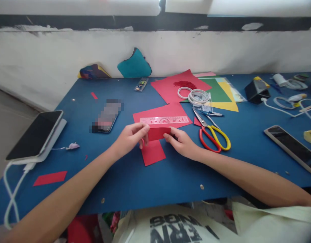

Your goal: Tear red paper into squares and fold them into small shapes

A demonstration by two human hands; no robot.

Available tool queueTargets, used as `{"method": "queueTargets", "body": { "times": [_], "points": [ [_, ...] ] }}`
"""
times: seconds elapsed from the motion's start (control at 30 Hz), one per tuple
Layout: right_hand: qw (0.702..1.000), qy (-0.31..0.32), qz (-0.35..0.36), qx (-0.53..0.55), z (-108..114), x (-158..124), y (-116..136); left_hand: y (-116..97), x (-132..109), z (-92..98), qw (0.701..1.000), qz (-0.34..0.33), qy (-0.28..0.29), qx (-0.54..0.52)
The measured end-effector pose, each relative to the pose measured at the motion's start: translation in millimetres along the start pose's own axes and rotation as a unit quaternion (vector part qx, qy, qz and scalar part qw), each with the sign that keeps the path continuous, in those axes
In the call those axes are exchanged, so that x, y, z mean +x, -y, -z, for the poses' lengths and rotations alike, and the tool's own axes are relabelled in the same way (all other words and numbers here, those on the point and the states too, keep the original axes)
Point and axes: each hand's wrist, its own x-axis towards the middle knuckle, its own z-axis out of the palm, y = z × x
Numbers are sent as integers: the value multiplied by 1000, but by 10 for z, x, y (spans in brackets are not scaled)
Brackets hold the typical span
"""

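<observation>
Both hands meet at the middle of the blue table. My left hand pinches the left end of a small folded red paper piece, and my right hand pinches its right end. Another red paper piece lies flat just below them. Behind the fingers, a pink stencil ruler rests on a larger red sheet.
Red-and-yellow scissors lie right of my right hand. Tape rolls and coloured sheets sit behind. Phones and a phone on a power bank lie around. A red strip is at the front left.
</observation>
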Motion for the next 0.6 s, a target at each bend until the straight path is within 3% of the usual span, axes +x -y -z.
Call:
{"method": "queueTargets", "body": {
  "times": [0.17,0.3,0.47,0.6],
  "points": [
    [999,13,34,-3,-1,-7,9,-3,-21,-97,991,55,121,0],
    [999,2,38,16,-79,-6,14,49,-28,-178,988,60,137,26],
    [997,-65,-3,30,-223,-11,100,178,-64,-321,995,18,-8,101],
    [999,-4,-2,33,-251,-48,193,199,-104,-363,978,-35,-111,171]
  ]
}}
